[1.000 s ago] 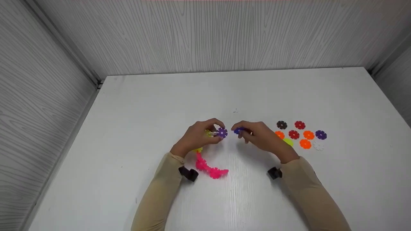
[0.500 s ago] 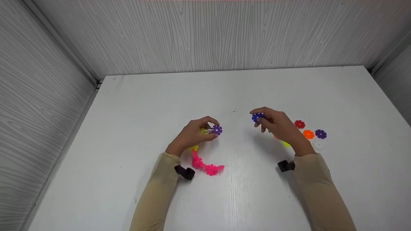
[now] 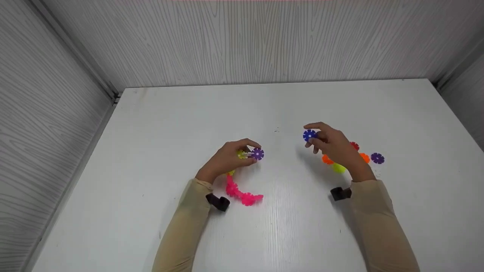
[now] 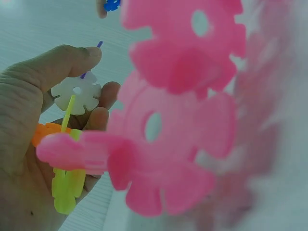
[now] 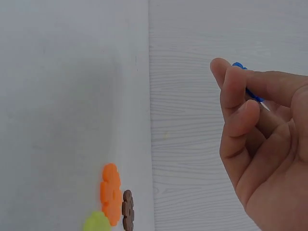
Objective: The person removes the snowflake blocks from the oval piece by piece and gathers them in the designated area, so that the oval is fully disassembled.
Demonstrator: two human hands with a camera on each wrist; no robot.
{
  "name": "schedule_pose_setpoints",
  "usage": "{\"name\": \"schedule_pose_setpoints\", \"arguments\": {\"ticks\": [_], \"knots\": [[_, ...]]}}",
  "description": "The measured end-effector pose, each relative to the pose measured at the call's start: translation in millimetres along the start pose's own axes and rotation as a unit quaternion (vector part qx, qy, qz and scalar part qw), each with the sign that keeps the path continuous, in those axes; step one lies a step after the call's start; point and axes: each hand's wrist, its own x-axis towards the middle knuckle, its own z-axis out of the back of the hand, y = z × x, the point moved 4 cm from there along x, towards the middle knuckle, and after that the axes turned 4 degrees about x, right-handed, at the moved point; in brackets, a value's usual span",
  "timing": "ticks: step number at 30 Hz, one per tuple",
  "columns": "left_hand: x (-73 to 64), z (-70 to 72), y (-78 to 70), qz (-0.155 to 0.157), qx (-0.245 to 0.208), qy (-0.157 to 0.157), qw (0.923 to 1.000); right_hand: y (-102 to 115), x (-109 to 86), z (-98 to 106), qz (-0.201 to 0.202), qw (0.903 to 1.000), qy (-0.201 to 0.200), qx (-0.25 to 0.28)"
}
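My left hand (image 3: 227, 158) pinches a purple notched snowflake disc (image 3: 257, 153) between thumb and finger. That disc ends a chain of interlocked discs; white (image 4: 91, 91), yellow (image 4: 67, 192) and orange (image 4: 43, 132) ones show beside the palm in the left wrist view. Pink linked discs (image 3: 247, 199) trail from it near the wrist, large and blurred in the left wrist view. To the right, my right hand (image 3: 334, 145) holds a blue snowflake disc (image 3: 309, 135) above the table, apart from the chain. In the right wrist view fingers mostly cover this blue disc (image 5: 237, 65).
Loose discs lie under and beside the right forearm: orange (image 3: 328, 159), yellow-green (image 3: 338, 168), red (image 3: 354, 146) and dark purple (image 3: 377, 158). A brown disc (image 5: 128, 211) shows in the right wrist view. Grey wood-grain panels (image 3: 242, 41) bound the white table (image 3: 196, 113).
My right hand has moved right and away from the left hand, turning the blue disc's face toward the head camera. The left hand and chain have shifted slightly left.
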Motion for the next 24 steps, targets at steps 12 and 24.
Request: {"name": "schedule_pose_setpoints", "arguments": {"ticks": [12, 24], "knots": [[1.1, -0.1, -1.3, -0.001, 0.010, 0.009, 0.9999, -15, 0.6, 13, -0.016, 0.9997, -0.019, -0.001], [0.4, 0.1, -0.7, 0.008, 0.019, 0.009, 0.9997, -31, 0.9, 14, -0.065, 0.9978, -0.002, -0.011]]}}
